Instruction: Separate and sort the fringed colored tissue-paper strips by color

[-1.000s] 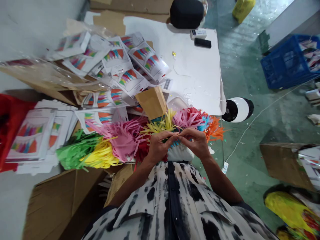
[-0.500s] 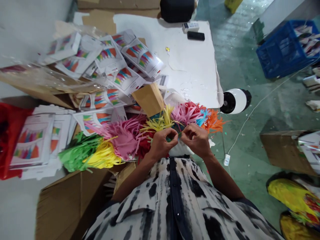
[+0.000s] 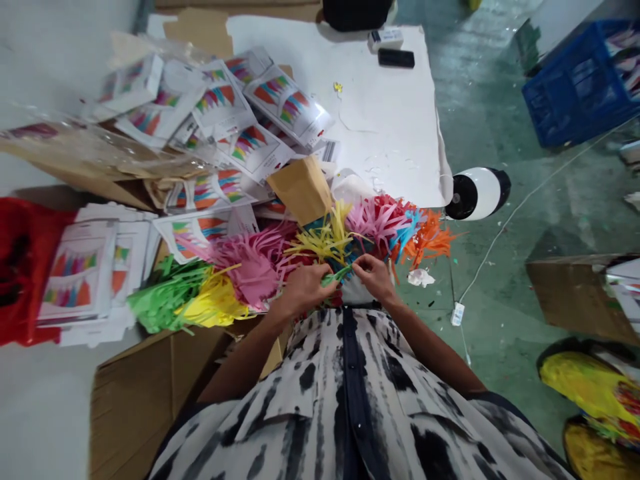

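My left hand [image 3: 309, 288] is closed round a green paper tassel [image 3: 342, 273], whose narrow twisted end points toward the right. At that end my right hand [image 3: 374, 277] has thumb and finger pinched together. Just beyond my hands lie fringed paper tassels: a pale yellow tassel [image 3: 327, 237], a pink tassel [image 3: 375, 223] and an orange tassel [image 3: 429, 233]. Left of my left hand are a larger pink tassel [image 3: 255, 267], a bright yellow tassel [image 3: 213, 303] and a green tassel bundle [image 3: 163, 300].
Printed packages [image 3: 283, 100] are heaped on the white-topped table [image 3: 390, 127], near a tan cardboard piece [image 3: 301, 190]. A black phone-like object [image 3: 396, 58] lies at the far edge. An open carton [image 3: 135, 393] stands lower left; a blue crate [image 3: 575, 93] is on the floor.
My left hand has shifted left and lower, and more of the green tassel shows between my hands. My right hand has drawn slightly left. The whole view has moved a little.
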`<state>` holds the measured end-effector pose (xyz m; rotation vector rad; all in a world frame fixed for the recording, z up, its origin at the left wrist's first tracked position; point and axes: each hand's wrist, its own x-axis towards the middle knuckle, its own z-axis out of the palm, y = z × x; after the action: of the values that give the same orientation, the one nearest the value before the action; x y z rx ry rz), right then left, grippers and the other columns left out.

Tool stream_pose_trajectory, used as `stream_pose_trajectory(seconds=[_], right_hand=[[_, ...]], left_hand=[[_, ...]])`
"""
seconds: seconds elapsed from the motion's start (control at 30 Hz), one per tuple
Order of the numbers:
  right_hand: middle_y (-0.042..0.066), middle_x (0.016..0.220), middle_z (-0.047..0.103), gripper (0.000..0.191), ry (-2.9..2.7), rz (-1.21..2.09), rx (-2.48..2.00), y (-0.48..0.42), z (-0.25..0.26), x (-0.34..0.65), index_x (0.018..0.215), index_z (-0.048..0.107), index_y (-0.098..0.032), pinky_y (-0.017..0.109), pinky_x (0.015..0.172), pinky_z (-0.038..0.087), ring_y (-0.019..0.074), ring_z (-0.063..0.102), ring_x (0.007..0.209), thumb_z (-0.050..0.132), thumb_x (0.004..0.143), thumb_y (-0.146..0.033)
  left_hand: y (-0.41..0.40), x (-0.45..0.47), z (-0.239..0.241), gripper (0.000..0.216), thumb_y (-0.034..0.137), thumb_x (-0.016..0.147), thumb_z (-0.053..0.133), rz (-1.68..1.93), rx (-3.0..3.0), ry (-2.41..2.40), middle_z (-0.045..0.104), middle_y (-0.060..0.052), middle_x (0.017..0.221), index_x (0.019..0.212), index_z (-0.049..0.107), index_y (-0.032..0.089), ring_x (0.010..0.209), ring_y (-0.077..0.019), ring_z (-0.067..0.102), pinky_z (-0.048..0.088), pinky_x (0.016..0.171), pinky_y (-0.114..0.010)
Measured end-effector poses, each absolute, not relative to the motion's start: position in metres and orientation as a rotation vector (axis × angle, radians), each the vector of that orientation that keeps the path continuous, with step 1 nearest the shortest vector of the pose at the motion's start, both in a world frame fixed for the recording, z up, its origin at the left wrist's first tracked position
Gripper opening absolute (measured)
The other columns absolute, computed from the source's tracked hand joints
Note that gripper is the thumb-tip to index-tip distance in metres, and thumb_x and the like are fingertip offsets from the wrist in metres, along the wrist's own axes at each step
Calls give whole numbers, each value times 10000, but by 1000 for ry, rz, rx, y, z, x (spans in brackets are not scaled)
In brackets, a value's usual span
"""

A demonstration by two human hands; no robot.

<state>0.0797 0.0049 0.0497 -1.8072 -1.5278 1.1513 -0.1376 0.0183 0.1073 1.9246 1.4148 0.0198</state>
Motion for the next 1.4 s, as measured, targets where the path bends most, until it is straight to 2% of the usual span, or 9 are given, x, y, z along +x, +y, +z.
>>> stream_pose_trajectory(seconds=[0.1,0.27,0.53,0.67,0.8,0.9,1.07,1.27,1.4], right_hand=[[31,799,709,219,-1593,1121,-1882,-6,6,82,900,706,-191,295,704,507,176,623,709,561,900,-355],[75,1033,741,440,-1793,1076,-1883,-22,-26,87,1288,717,-226,331,856,509,215,657,887,574,876,-170],[75,1137,723,548,-1891,997,-1825,-35,-29,79,1470,596,-236,327,934,507,217,657,1004,585,930,-146],[69,1139,728,421,-1820,908,-1856,-47,-21,90,1376,659,-222,312,942,515,197,661,979,544,973,-177],[140,1246,677,384,-1659,711,-2010,-62,-13,130,1323,687,-181,371,1029,473,256,619,1136,473,1005,-205],[196,1411,584,472,-1486,433,-2251,-71,-12,174,1448,597,-147,427,1090,406,299,535,1259,452,1007,-229],[152,1180,693,347,-1367,368,-2560,-78,-22,236,1223,730,-163,329,878,409,244,560,1048,512,971,-258],[91,884,669,325,-1582,493,-2562,-69,-19,250,960,744,-142,295,649,268,172,463,741,551,979,-402],[102,1053,678,362,-1948,359,-2378,-61,3,244,1083,780,-200,283,622,280,156,488,719,500,1009,-417]], left_hand=[[-1,-113,68,333,428,949,662,-228,2070,1578,724,-131,1075,1140,692,157,943,-280,698,494,764,-341],[-14,-98,32,225,167,989,512,-327,2213,1552,646,-181,1190,1120,688,116,1071,-297,635,507,841,-400],[17,-135,91,193,95,904,549,-149,2493,1394,662,-145,1058,1007,688,182,1053,-329,552,471,886,-459],[43,-144,106,223,111,955,478,-242,2641,1450,668,-170,1037,1006,687,169,1066,-363,551,448,859,-479],[44,-146,86,291,148,943,546,-313,2663,1336,685,-171,1195,1203,675,159,1150,-357,570,457,953,-487],[34,-148,72,545,232,921,648,-182,2660,1288,607,-183,1442,1453,555,167,1356,-379,500,349,1167,-589],[26,-134,88,591,323,967,637,163,2588,1288,496,-159,1596,1535,505,226,1520,-379,369,149,1283,-679],[-19,-120,94,371,234,998,590,452,2304,1345,648,-108,1430,1360,671,235,1416,-296,502,294,1286,-557],[-96,-129,65,245,236,1006,591,516,1991,1582,721,-97,1270,1199,742,218,1254,-265,607,465,1152,-477]])
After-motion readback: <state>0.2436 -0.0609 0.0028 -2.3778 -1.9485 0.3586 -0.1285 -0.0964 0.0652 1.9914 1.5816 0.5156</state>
